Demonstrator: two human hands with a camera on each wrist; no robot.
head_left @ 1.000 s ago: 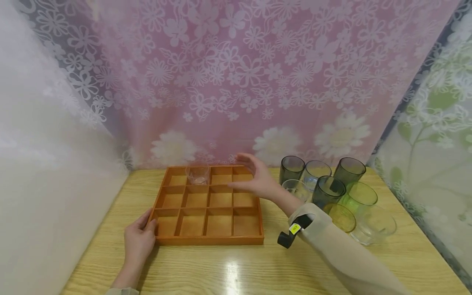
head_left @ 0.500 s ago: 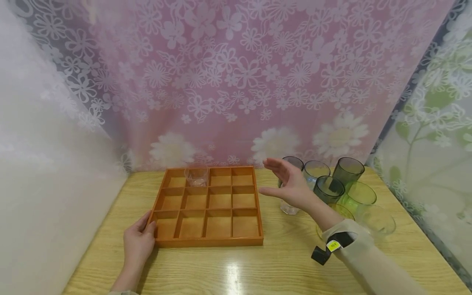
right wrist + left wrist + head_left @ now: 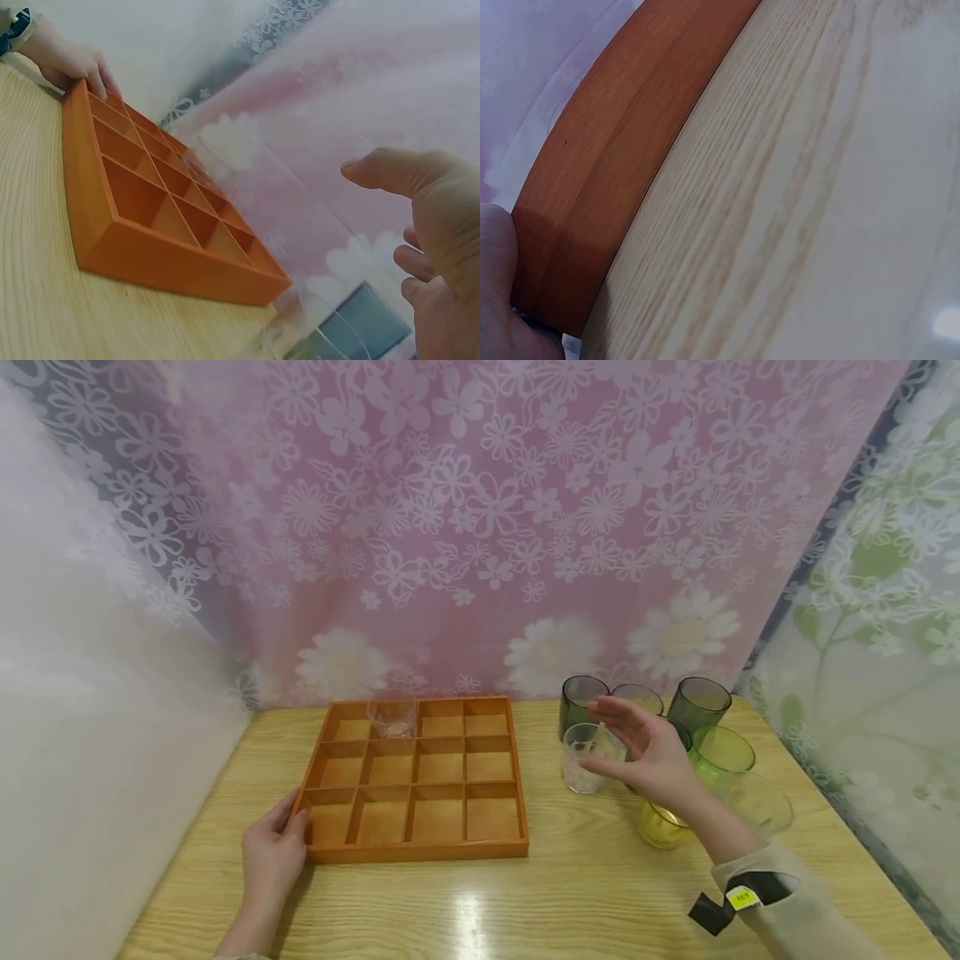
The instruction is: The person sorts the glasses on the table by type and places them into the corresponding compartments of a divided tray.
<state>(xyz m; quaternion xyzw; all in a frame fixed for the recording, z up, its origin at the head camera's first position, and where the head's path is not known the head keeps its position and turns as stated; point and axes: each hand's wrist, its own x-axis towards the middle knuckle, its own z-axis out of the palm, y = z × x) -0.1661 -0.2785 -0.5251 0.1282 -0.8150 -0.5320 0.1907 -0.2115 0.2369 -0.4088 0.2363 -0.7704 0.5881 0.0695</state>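
My left hand [image 3: 273,852] grips the left side of an orange-brown wooden tray [image 3: 416,850] divided into several square compartments. Its thumb lies at the rim; the right wrist view also shows that hand [image 3: 71,60] at the tray's corner. One clear drinking glass [image 3: 392,720] stands in a back-row compartment, second from the left. My right hand [image 3: 660,764], thumb and fingers spread apart with nothing between them, hovers at a clear glass [image 3: 576,768] right of the tray. In the right wrist view, a grey glass [image 3: 367,322] appears below that hand [image 3: 450,232].
Around the right hand stand more glasses: a smoky grey one [image 3: 576,703], another grey one [image 3: 699,706], a green one [image 3: 723,756], a yellow one [image 3: 662,833] and a clear one [image 3: 768,806]. Behind the wooden table [image 3: 390,910] hangs a pink floral curtain [image 3: 450,568].
My right hand has moved from above the tray's back right corner rightward to the glasses, still spread. The left hand keeps its hold on the tray.
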